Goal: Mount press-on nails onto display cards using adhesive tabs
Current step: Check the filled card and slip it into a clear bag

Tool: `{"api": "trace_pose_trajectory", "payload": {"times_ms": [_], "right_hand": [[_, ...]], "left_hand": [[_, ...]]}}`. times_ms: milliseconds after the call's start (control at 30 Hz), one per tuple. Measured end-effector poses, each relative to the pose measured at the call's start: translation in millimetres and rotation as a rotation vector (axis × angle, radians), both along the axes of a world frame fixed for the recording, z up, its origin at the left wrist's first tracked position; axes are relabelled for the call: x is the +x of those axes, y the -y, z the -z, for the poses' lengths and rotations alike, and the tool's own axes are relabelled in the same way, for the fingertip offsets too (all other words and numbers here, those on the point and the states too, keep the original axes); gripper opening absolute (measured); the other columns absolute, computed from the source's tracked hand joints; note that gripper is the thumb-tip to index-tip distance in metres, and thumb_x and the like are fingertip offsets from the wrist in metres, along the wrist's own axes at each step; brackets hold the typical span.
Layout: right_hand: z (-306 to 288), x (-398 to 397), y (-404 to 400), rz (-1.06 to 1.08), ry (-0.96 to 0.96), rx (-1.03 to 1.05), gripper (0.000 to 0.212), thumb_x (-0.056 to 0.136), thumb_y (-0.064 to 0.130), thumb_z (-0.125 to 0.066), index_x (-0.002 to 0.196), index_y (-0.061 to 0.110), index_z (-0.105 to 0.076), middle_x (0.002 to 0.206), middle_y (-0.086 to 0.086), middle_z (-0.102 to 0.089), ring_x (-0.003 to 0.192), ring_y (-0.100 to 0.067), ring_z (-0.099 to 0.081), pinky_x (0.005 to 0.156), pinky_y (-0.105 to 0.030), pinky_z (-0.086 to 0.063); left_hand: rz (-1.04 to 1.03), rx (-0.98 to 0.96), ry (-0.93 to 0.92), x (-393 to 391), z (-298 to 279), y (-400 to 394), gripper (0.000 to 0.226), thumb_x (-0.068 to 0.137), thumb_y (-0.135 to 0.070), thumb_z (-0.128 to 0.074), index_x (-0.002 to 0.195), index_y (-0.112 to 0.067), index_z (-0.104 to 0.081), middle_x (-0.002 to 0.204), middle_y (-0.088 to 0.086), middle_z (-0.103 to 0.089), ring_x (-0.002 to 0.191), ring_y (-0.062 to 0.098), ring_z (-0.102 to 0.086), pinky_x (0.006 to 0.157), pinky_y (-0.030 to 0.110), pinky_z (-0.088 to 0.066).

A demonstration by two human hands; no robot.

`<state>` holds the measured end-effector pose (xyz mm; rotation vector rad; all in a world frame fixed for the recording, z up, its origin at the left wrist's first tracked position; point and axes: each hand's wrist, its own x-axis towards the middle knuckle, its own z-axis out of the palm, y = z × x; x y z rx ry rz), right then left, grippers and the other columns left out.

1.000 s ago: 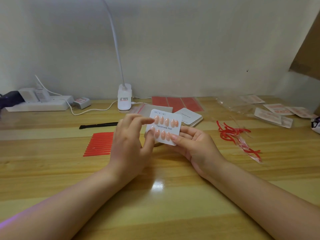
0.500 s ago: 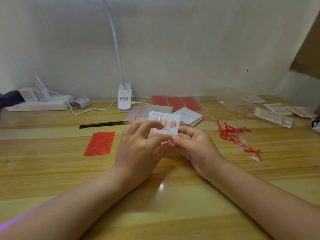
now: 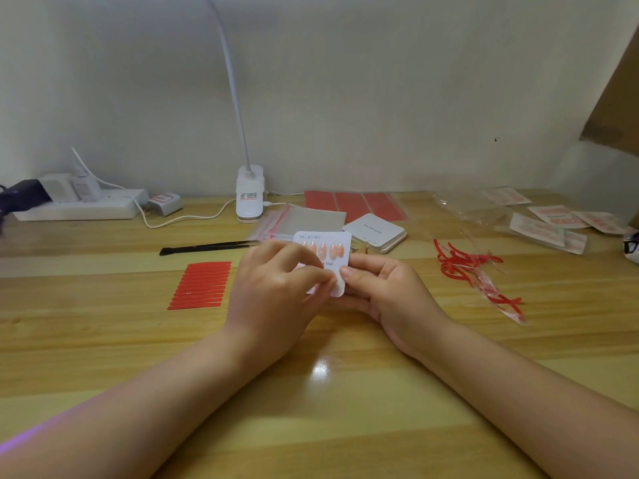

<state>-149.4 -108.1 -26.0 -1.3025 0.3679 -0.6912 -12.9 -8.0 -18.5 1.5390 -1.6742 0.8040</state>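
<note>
Your right hand pinches display card by right edge, long axis upright. Your left hand curls over lower nails; press there.

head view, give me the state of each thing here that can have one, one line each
display card: held off the table, top row of nails showing, lower part hidden by fingers
left hand: fingers curled, pinching the card
right hand: gripping the card's right edge
adhesive strips sheet: flat on the table
black tweezers: lying untouched
stack of blank cards: lying flat
desk lamp: upright, plugged in
</note>
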Motion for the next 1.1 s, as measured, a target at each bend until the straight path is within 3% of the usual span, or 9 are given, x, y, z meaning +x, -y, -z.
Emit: {"api": "trace_pose_trajectory", "payload": {"times_ms": [233, 333, 533, 833, 933, 1000, 1100], "right_hand": [[0, 1, 0, -0.004, 0.014, 0.024, 0.022, 0.093, -0.002, -0.055, 0.111, -0.003, -0.066, 0.099, -0.020, -0.073, 0.089, -0.028, -0.072, 0.075, -0.032, -0.059], [-1, 0, 1, -0.015, 0.061, 0.091, 0.025, 0.088, 0.000, -0.060, 0.112, -0.004, -0.065, 0.099, -0.019, -0.073, 0.086, -0.026, -0.073, 0.070, -0.030, -0.058], [-2, 0, 5, -0.028, 0.089, 0.196, 0.039, 0.078, 0.006, -0.066, 0.116, -0.003, -0.062, 0.110, -0.022, -0.070, 0.099, -0.030, -0.070, 0.076, -0.032, -0.059], [-5, -2, 5, 0.029, 0.067, 0.255, 0.042, 0.070, 0.004, -0.070, 0.111, -0.004, -0.063, 0.102, -0.019, -0.073, 0.093, -0.025, -0.072, 0.071, -0.026, -0.059], [-6, -2, 3, 0.063, 0.035, 0.235, 0.032, 0.072, 0.001, -0.070, 0.103, -0.004, -0.066, 0.098, -0.018, -0.074, 0.088, -0.024, -0.073, 0.068, -0.026, -0.058], [-7, -2, 3, 0.077, 0.011, 0.215, 0.020, 0.080, -0.006, -0.066, 0.100, -0.005, -0.067, 0.097, -0.019, -0.073, 0.087, -0.025, -0.073, 0.067, -0.027, -0.058], [-7, -1, 1, 0.104, -0.018, 0.206, 0.018, 0.083, -0.009, -0.064, 0.100, -0.006, -0.066, 0.095, -0.019, -0.074, 0.086, -0.026, -0.073, 0.064, -0.025, -0.057]], "left_hand": [[-0.097, -0.016, 0.284, -2, -5, 0, 0.015, 0.079, -0.021, -0.070, 0.063, -0.021, -0.070, 0.084, 0.003, -0.070, 0.077, 0.031, -0.065, 0.071, 0.038, -0.041], [-0.117, 0.058, 0.299, -3, -6, -2, 0.010, 0.078, -0.025, -0.066, 0.074, -0.020, -0.073, 0.090, 0.004, -0.069, 0.082, 0.032, -0.064, 0.074, 0.039, -0.040], [-0.070, 0.164, 0.140, -3, -3, -6, 0.027, 0.080, -0.025, -0.056, 0.099, -0.018, -0.074, 0.090, 0.008, -0.062, 0.076, 0.030, -0.056, 0.065, 0.041, -0.048], [-0.032, 0.057, -0.079, 0, 2, -5, 0.041, 0.084, -0.023, -0.052, 0.120, -0.006, -0.064, 0.108, 0.014, -0.060, 0.094, 0.028, -0.057, 0.086, 0.038, -0.045], [-0.089, 0.098, -0.280, 0, 1, -4, 0.045, 0.089, -0.027, -0.051, 0.126, -0.003, -0.056, 0.119, 0.014, -0.057, 0.109, 0.031, -0.054, 0.096, 0.039, -0.042], [-0.099, 0.197, -0.471, 2, 0, -3, 0.050, 0.093, -0.034, -0.049, 0.136, -0.009, -0.047, 0.126, 0.006, -0.055, 0.114, 0.024, -0.052, 0.097, 0.041, -0.043], [-0.048, 0.293, -0.619, 6, 4, 0, 0.047, 0.098, -0.037, -0.048, 0.141, -0.023, -0.040, 0.122, -0.007, -0.059, 0.108, 0.011, -0.053, 0.091, 0.036, -0.045]]}}
